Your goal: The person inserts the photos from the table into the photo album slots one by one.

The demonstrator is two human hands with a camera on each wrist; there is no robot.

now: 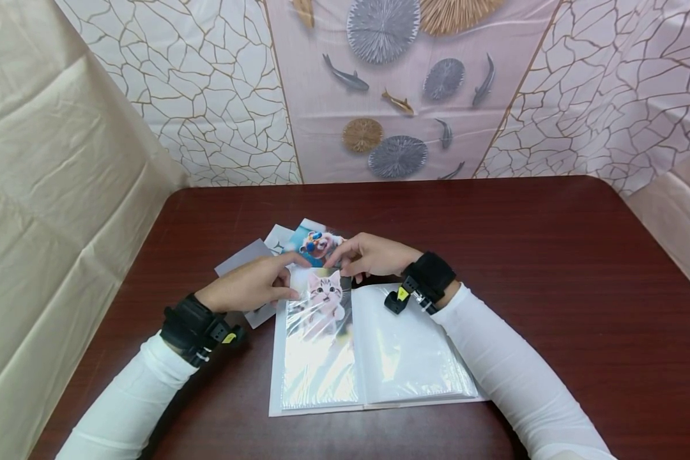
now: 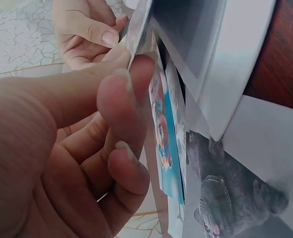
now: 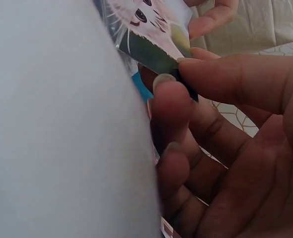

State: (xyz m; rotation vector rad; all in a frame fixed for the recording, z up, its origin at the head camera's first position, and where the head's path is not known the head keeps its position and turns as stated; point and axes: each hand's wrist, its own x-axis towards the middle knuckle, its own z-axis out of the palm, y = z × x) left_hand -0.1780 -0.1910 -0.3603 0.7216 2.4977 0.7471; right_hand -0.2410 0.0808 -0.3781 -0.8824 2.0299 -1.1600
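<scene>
A photo of a pale kitten (image 1: 325, 295) sits partly inside the clear sleeve on the left page of an open photo album (image 1: 416, 358). Its top edge sticks out above the sleeve. My left hand (image 1: 252, 281) pinches the photo's upper left edge between thumb and index finger, as the left wrist view shows. At the upper right corner, my right hand (image 1: 374, 254) grips the photo between thumb and index finger; the kitten photo (image 3: 154, 34) shows dark green at that corner. The right page's sleeve holds no visible picture.
Behind the album, several loose photo cards overlap on the dark red-brown table (image 1: 529, 268). One is a blue card (image 1: 312, 237) with an animal in goggles; a grey cat card (image 2: 226, 193) lies below the left hand. A patterned curtain (image 1: 402, 108) hangs beyond the table.
</scene>
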